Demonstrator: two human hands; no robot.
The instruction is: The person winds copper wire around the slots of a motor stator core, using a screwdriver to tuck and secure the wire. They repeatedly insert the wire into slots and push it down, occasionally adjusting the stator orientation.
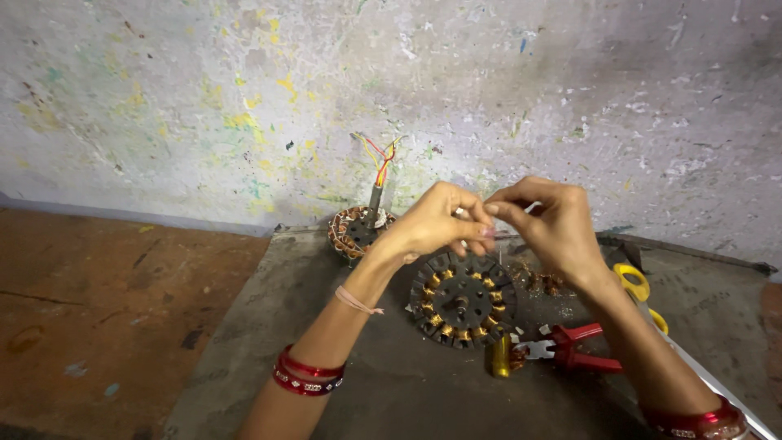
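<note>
1. Left hand (pixel 432 222) and right hand (pixel 550 220) meet above the round stator (pixel 463 299), fingertips pinched shut on something tiny, maybe wire
2. Grip looks thin; it could slip and drop among the windings

A second wound stator (pixel 356 231) stands at the far left corner of the grey mat (pixel 309 342), against the paint-flecked wall (pixel 489 90), with red and yellow wires (pixel 380 163) rising from its centre. Red-handled pliers (pixel 574 344) and a small brass cylinder (pixel 499 357) lie mid-mat. Yellow-handled scissors (pixel 639 289) lie near the right edge. Brown floor (pixel 106 301) is left of the mat.
</note>
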